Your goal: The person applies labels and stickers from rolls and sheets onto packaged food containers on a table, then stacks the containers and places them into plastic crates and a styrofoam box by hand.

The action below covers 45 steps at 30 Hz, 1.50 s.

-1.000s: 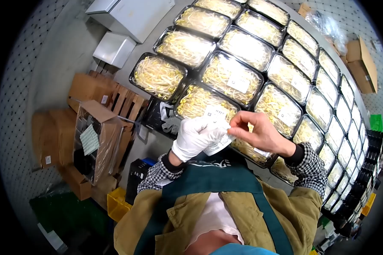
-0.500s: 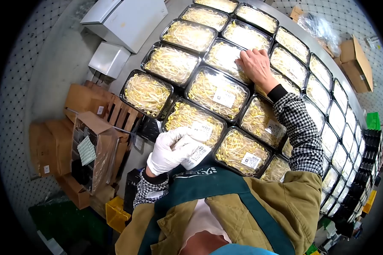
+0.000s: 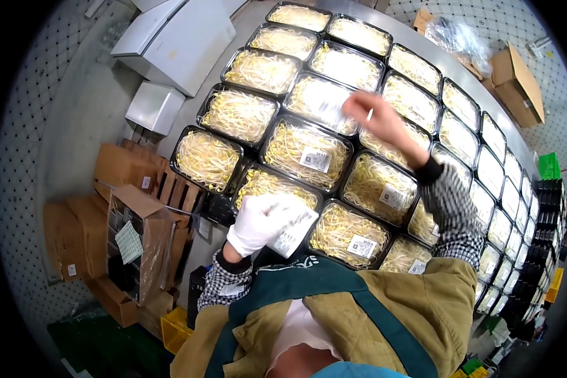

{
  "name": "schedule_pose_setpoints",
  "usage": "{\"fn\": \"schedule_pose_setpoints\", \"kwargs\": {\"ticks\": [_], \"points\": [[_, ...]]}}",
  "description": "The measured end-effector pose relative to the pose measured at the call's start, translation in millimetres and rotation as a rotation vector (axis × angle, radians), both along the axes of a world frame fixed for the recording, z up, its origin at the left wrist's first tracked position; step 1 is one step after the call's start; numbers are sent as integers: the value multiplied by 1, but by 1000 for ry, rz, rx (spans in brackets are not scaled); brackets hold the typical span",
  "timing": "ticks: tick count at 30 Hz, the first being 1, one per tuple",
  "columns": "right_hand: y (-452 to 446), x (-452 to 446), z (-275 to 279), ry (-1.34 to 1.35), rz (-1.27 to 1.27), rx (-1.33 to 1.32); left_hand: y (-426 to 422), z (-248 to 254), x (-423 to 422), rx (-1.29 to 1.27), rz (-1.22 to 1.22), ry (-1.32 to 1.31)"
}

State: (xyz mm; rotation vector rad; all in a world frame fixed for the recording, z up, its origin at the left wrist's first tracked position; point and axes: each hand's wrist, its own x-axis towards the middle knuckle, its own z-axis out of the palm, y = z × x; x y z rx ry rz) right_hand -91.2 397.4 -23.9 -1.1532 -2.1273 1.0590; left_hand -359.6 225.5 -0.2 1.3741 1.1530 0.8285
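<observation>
My left hand (image 3: 253, 225), in a white glove, is closed around a bundle of printed white labels (image 3: 294, 228). It hangs over the near edge of a black tray of bean sprouts (image 3: 274, 188) and hides part of it. My bare right hand (image 3: 379, 121) is smeared by motion, just above and beside another sprout tray (image 3: 321, 101) that carries a label. Its fingers look bent, but whether anything is between them I cannot make out. A labelled sprout tray (image 3: 307, 153) lies between the two hands.
Rows of film-covered sprout trays (image 3: 349, 236) cover the metal table (image 3: 444, 47), with stacked trays (image 3: 548, 220) at the right. Left of the table are cardboard boxes (image 3: 75, 220), a wooden pallet (image 3: 170, 183) and a grey metal cabinet (image 3: 183, 50). An open carton (image 3: 516, 85) stands beyond the far edge.
My right hand has lifted off the labelled tray it was pressing, and blurs as it moves. My left hand still grips the labels, slightly turned. The whole view has shifted a little.
</observation>
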Motion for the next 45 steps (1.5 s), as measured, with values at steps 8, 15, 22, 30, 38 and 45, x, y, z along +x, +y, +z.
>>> {"fn": "schedule_pose_setpoints", "kwargs": {"ticks": [8,15,22,30,38,45], "points": [[132,34,-67,-710,-274,767,-9,37,-6,-80,78,-299],[66,0,-34,-657,-221,552,4,25,6,273,202,9],[-78,-50,38,301,398,-534,10,15,13,-4,343,0],[199,80,-23,-332,-373,421,-3,28,-18,72,40,-45],[236,77,-65,-814,-601,540,-14,22,-30,-17,183,-215],[111,-17,-11,-226,-147,31,-4,10,-12,193,379,91]]}}
